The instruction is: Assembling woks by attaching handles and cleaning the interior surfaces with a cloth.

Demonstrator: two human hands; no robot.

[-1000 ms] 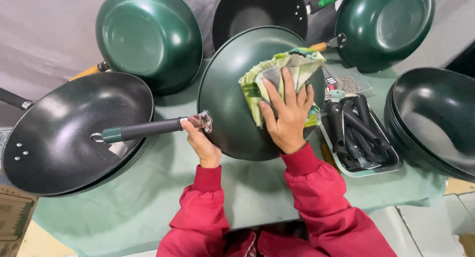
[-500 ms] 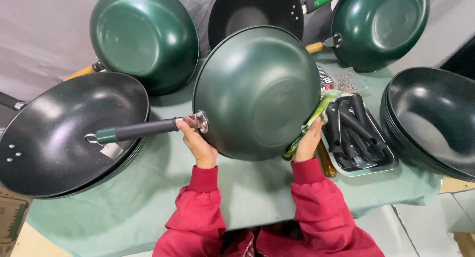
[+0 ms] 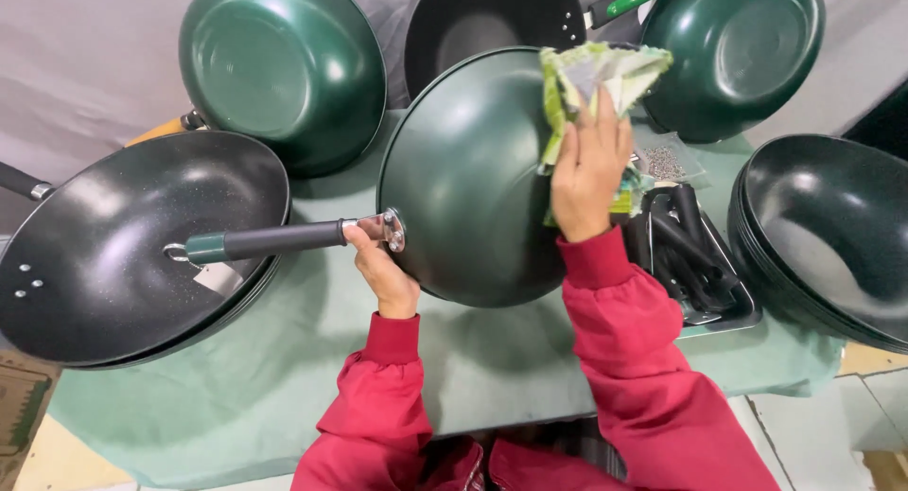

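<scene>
A dark green wok [image 3: 473, 179] is held tilted over the table, its rounded underside facing me. My left hand [image 3: 383, 264] grips it where the black handle [image 3: 265, 241] joins the bowl. My right hand [image 3: 588, 165] presses a folded green and white cloth [image 3: 596, 84] against the wok's upper right side. Both sleeves are red.
A black wok [image 3: 123, 245] lies at the left on the green tablecloth [image 3: 284, 377]. Two upturned green woks [image 3: 279, 70] [image 3: 742, 51] and a black pan [image 3: 492, 23] stand at the back. Stacked black woks [image 3: 832, 236] sit right, beside a metal tray of black handles [image 3: 695, 264].
The wok has been turned further upright. My right hand has come from the wok's lower right edge up onto its upper right side with the cloth.
</scene>
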